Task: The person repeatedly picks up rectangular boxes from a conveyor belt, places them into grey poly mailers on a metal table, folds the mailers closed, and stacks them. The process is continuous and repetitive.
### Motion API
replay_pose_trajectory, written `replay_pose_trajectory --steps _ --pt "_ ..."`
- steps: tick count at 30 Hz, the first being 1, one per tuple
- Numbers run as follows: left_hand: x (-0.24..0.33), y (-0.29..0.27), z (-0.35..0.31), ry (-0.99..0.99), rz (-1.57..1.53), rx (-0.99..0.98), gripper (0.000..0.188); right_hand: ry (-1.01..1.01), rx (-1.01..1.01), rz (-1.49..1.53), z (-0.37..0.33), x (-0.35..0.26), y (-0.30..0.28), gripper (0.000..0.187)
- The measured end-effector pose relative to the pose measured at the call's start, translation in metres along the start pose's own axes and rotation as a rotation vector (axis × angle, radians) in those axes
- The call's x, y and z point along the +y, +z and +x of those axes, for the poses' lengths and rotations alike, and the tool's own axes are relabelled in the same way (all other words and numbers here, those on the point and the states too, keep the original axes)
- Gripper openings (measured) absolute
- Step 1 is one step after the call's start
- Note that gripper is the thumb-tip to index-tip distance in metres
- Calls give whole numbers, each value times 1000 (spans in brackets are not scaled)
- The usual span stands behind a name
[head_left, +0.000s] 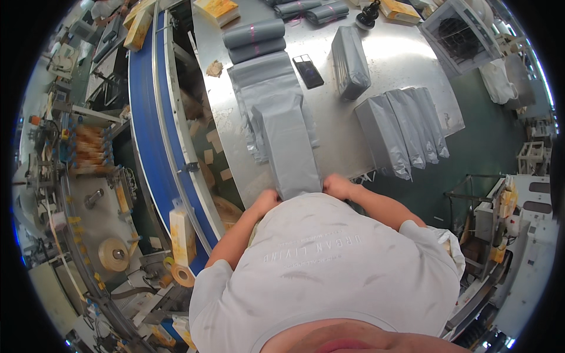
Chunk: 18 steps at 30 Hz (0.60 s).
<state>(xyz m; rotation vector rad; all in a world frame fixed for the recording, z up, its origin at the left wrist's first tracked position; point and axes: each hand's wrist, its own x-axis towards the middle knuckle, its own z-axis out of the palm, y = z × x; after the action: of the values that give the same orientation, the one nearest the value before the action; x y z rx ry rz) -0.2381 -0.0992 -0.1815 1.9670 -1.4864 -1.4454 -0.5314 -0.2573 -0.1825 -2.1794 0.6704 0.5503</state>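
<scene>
A filled grey plastic mailing bag (289,141) lies lengthwise on the metal table, its near end against my shirt. My left hand (269,199) is closed at the bag's near left corner, and my right hand (336,186) is closed at the near right corner. My fingertips are partly hidden by the bag and my body. Under and beyond it lies a flat stack of grey bags (259,73). Past the stack sit rolled bundles of grey bags (253,34) with pink ties.
Several filled grey parcels (385,132) lean together on the right of the metal table (223,129); another grey parcel (349,62) stands behind. A phone (308,71) lies mid-table. A fan (456,35) is at far right. The blue conveyor (150,117), carrying a yellow-white box (182,235), runs left.
</scene>
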Motion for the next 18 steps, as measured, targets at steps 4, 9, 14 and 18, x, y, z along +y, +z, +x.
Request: replay_pose_trajectory --steps 4,9,14,18 --pt "-27 -1 1 -7 -206 336 25 152 409 -9 20 -9 -28 22" --pt "1 -12 -10 -33 -92 389 34 -103 130 -116 12 -96 -38 20" --pt "-13 19 -17 -66 -308 405 20 -346 660 -221 67 -116 -6 21" --pt "-30 39 -20 101 -423 496 16 -447 526 -81 79 -130 9 18"
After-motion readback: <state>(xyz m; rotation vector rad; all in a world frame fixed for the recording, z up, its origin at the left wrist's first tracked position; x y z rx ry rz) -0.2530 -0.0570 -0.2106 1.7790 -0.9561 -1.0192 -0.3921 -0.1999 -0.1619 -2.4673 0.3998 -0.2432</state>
